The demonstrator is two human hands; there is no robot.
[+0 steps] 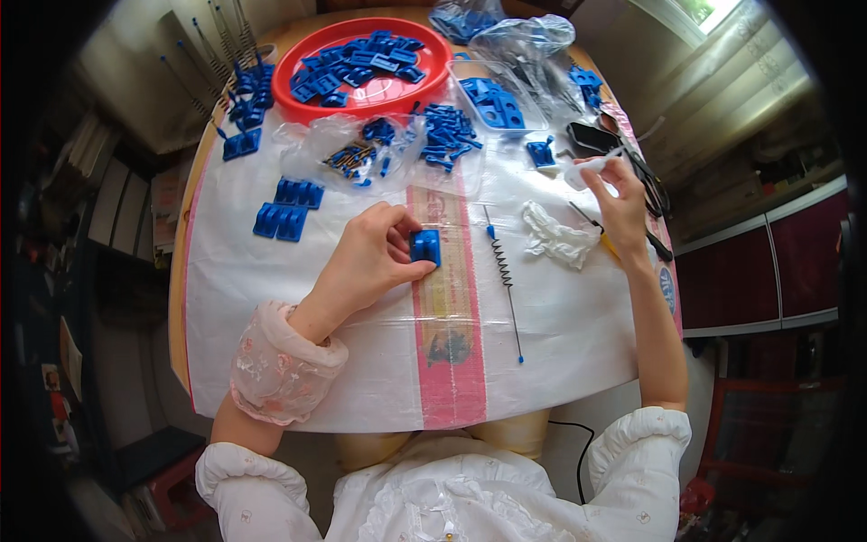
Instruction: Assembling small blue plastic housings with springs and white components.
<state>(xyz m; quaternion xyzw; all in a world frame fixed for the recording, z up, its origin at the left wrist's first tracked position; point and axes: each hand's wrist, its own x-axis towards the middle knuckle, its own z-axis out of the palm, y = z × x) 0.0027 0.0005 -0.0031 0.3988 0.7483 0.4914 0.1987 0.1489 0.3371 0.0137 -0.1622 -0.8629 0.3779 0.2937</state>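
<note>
My left hand (377, 246) pinches a small blue plastic block (425, 247) with rounded ridges, just over the middle of the table. Over the right side of the table, my right hand (619, 203) is closed on a small white bottle (585, 172), partly covered by the fingers. Between the hands lies a thin rod with a coiled spring (502, 268) and blue ends. Crumpled white tissue (553, 235) rests just left of my right wrist. A single blue piece (541, 153) sits to the left of the bottle.
A red basin (282, 99) of blue parts stands at the back. Beside it are a clear tray (540, 125), plastic bags (312, 140) of small pieces and a heap of blue pegs (447, 135). Blue blocks (282, 221) lie at left; upright spring rods (217, 59) stand behind. Black scissors (657, 246) lie at right.
</note>
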